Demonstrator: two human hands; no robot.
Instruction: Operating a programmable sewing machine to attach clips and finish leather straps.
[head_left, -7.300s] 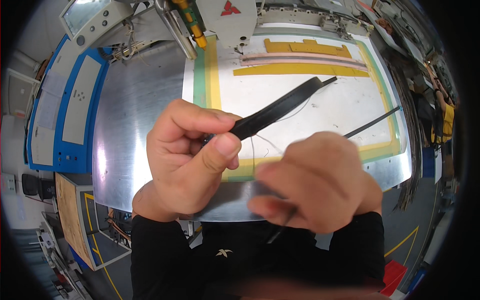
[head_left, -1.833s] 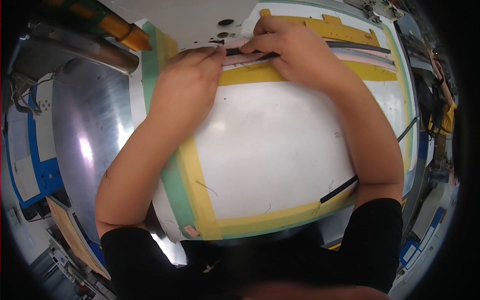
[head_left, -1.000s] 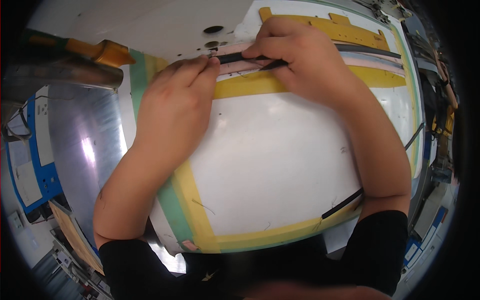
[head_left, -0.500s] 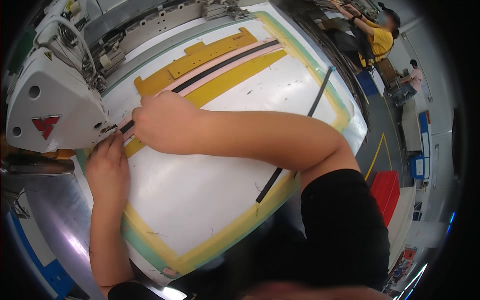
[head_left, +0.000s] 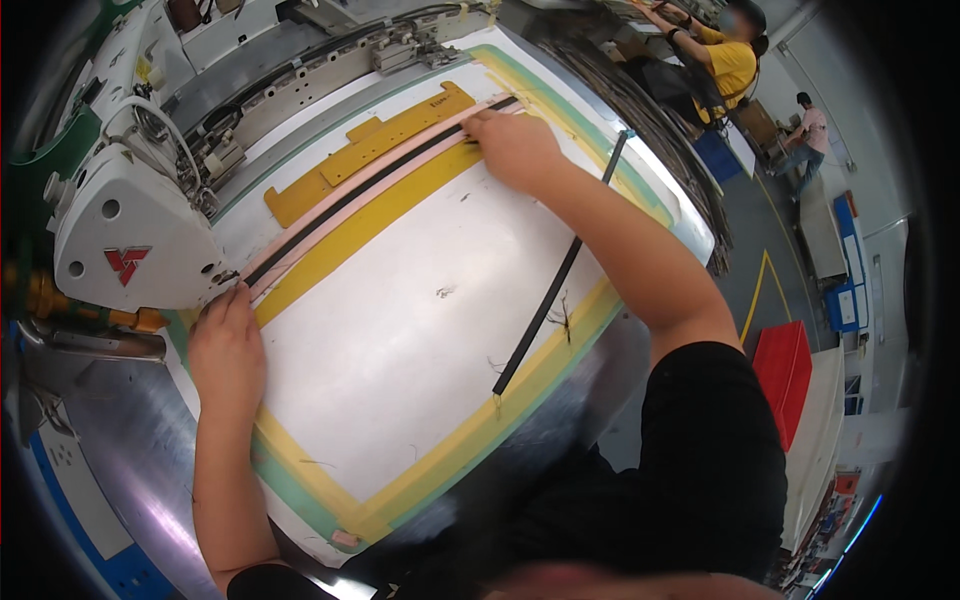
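Observation:
My left hand (head_left: 228, 345) lies at the near end of a long black strip (head_left: 390, 182), its fingertips touching it beside the white machine head (head_left: 150, 215). The strip runs diagonally within a pink band (head_left: 350, 196), between a yellow template with holes (head_left: 360, 150) and a plain yellow band (head_left: 350, 240). My right hand (head_left: 510, 150) is at the strip's far end, fingers curled onto it, the thumb partly hidden. A loose black strip (head_left: 560, 275) with thread ends lies below my right forearm on the white board (head_left: 410, 350), which is edged with yellow and green tape.
A gold-and-metal fitting (head_left: 140, 319) sits left of my left hand on the metal table (head_left: 120, 410). A rail (head_left: 310, 80) runs behind the board. At right are a co-worker in yellow (head_left: 730, 70), another person in pink (head_left: 810, 140) and a red container (head_left: 780, 380).
The black strip, held in the air earliest, now lies along the pink band. My right hand has moved right to its far end; my left stays by the machine head. The view has swung rightward.

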